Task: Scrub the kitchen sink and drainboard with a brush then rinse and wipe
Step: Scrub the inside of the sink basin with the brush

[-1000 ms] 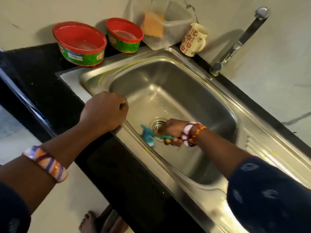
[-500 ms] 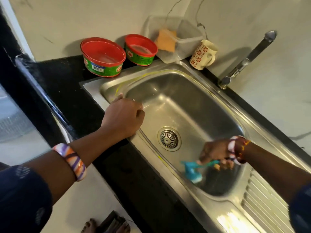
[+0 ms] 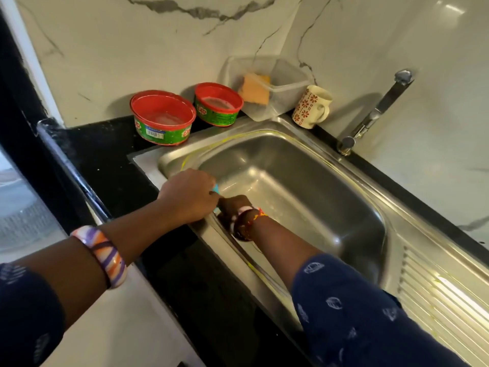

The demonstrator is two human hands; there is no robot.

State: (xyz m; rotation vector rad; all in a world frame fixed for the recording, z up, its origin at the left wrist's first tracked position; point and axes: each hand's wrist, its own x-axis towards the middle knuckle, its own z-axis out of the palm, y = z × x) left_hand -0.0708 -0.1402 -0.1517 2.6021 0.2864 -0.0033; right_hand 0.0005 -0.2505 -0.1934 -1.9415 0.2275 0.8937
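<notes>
Steel sink [image 3: 344, 197], sponge [image 3: 255, 88] in tub [image 3: 285, 83], right hand [image 3: 232, 206] seemingly gripping brush [image 3: 216, 188], left hand [image 3: 189, 198] fisted

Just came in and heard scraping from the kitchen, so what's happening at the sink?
A person is scrubbing the steel sink. The right hand is down inside the basin at its near-left wall, holding a teal brush that mostly hides behind the left hand, which rests closed on the front rim. The tap shows no running water, so rinsing and wiping seem not yet begun. Two red-rimmed tubs, a sponge in a clear container and a mug sit behind the sink.
</notes>
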